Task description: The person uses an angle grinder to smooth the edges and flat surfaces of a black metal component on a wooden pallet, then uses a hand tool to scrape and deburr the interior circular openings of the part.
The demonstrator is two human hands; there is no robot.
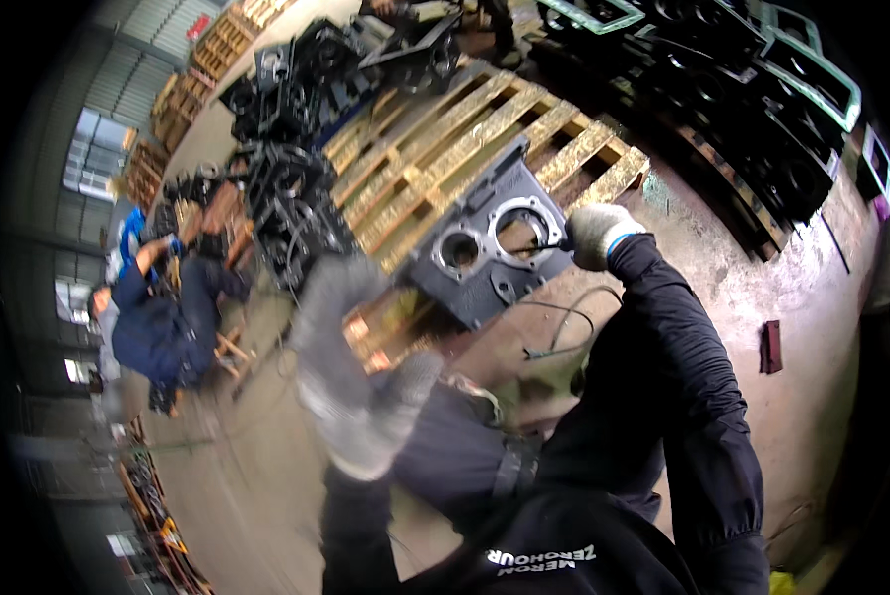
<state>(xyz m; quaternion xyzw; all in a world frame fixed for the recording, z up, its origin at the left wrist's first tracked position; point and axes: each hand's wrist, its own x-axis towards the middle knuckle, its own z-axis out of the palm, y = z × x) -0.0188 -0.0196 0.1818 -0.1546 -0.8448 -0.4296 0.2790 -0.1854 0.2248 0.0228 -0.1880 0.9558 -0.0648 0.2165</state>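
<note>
A dark grey cast metal housing (479, 290) rests tilted on the near end of a wooden pallet. Two round openings with bright machined rims, one larger than the other, go through it. My right hand (601, 236), in a pale work glove, is closed in a fist at the housing's right edge; what lies inside the fingers is hidden. Left of the housing, my left hand (366, 382) wears a grey and white glove and is blurred by motion. Its fingers stretch out with the thumb apart, and nothing shows in it.
Under the housing lies the slatted pallet (405, 188). Black castings (291, 203) are piled along its left side, and more castings (733, 109) stand at the far right. A thin cable (589, 315) curls on the floor near a reddish-brown block (770, 347). Another person (172, 317) sits at left.
</note>
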